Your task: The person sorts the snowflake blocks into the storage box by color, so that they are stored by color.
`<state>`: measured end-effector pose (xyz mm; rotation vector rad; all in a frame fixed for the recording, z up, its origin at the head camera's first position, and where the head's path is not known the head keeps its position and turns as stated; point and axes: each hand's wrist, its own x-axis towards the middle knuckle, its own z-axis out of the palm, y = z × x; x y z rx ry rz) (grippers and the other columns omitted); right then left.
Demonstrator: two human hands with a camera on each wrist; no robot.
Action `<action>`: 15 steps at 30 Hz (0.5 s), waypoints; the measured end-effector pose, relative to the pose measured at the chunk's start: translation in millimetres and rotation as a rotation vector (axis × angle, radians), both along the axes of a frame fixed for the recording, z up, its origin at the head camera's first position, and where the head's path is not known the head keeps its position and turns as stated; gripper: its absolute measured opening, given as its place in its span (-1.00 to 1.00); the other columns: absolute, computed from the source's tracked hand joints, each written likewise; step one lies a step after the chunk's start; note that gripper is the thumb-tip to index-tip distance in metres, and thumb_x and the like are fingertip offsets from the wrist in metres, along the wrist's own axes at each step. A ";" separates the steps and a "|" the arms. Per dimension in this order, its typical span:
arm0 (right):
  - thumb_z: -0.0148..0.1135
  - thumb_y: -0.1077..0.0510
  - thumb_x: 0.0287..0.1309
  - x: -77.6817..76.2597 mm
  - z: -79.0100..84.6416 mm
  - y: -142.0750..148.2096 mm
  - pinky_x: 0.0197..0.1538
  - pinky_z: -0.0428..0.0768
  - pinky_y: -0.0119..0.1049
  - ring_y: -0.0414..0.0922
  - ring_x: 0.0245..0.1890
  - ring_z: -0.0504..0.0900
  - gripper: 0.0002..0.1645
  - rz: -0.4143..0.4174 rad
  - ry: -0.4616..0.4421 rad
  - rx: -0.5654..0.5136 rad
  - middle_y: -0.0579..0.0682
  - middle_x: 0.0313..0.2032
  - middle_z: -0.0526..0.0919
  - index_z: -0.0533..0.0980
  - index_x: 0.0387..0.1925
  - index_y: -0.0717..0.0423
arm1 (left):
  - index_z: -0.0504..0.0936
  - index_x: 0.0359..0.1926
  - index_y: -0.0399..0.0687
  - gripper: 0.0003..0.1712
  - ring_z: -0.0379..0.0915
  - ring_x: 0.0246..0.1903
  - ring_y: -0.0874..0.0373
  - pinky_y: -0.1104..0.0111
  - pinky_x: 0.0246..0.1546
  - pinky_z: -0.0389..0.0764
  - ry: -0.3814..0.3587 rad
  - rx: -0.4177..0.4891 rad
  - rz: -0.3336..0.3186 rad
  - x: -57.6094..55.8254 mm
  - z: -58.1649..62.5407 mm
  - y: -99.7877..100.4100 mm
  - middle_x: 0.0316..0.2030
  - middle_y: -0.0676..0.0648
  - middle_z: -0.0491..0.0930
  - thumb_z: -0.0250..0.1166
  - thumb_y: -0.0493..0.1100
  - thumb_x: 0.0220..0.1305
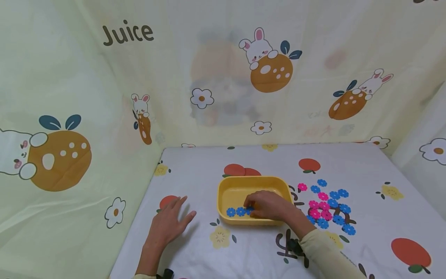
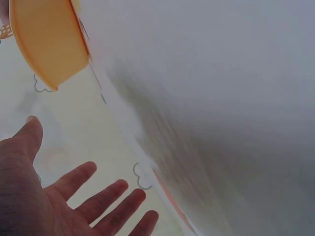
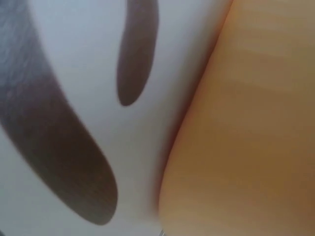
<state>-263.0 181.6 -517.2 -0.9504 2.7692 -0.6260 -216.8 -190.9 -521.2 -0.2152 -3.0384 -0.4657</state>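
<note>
A: Left hand (image 1: 168, 223)?
B: Fingers spread, empty, left of the yellow tray (image 1: 237, 192).
A: Right hand (image 1: 270, 205)?
B: Inside the tray, at blue flower pieces (image 1: 240, 211); grip unclear. Laying each flat should suit.

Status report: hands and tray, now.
Left hand spread, empty. Right hand in yellow tray, grip hidden. Blue flowers lined inside tray's near side. No obstruction seen.

Between the left hand (image 1: 169, 224) and the yellow tray (image 1: 244, 221), the bench (image 1: 195, 162) offers room where a hand could pass. The right hand (image 1: 270, 205) crosses the tray's front right rim and blocks this side; the rear left part is reachable from above. Rightward, scattered flower pieces (image 1: 323, 196) obstruct; behind, printed cloth (image 1: 174, 124) closes the way.
</note>
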 end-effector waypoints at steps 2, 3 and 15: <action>0.60 0.02 0.25 0.8 1.1 -0.3 0.11 0.72 -0.15 -0.22 -0.11 0.66 -0.67 -0.011 -0.004 -0.003 -0.20 -0.11 0.80 0.76 0.03 -0.08 | 0.46 0.57 0.07 -0.13 0.52 0.37 -0.25 -0.29 0.21 0.58 -0.001 -0.003 -0.003 0.0 -0.1 0.0 0.49 -0.23 0.47 0.15 0.47 0.49; 0.59 0.02 0.26 1.2 1.7 -0.6 0.11 0.72 -0.15 -0.22 -0.10 0.67 -0.67 -0.018 -0.006 -0.002 -0.21 -0.10 0.80 0.76 0.04 -0.09 | 0.46 0.57 0.07 -0.13 0.52 0.37 -0.25 -0.29 0.21 0.58 -0.002 -0.006 -0.004 -0.1 -0.1 -0.1 0.49 -0.23 0.47 0.15 0.47 0.49; 0.57 0.04 0.29 3.0 16.9 -3.1 0.18 0.72 -0.08 -0.11 0.04 0.72 -0.66 -0.059 0.028 0.012 -0.16 -0.01 0.80 0.75 0.07 -0.07 | 0.46 0.57 0.07 -0.15 0.52 0.37 -0.24 -0.29 0.19 0.59 -0.001 -0.007 -0.008 0.2 1.4 1.6 0.48 -0.24 0.47 0.18 0.44 0.49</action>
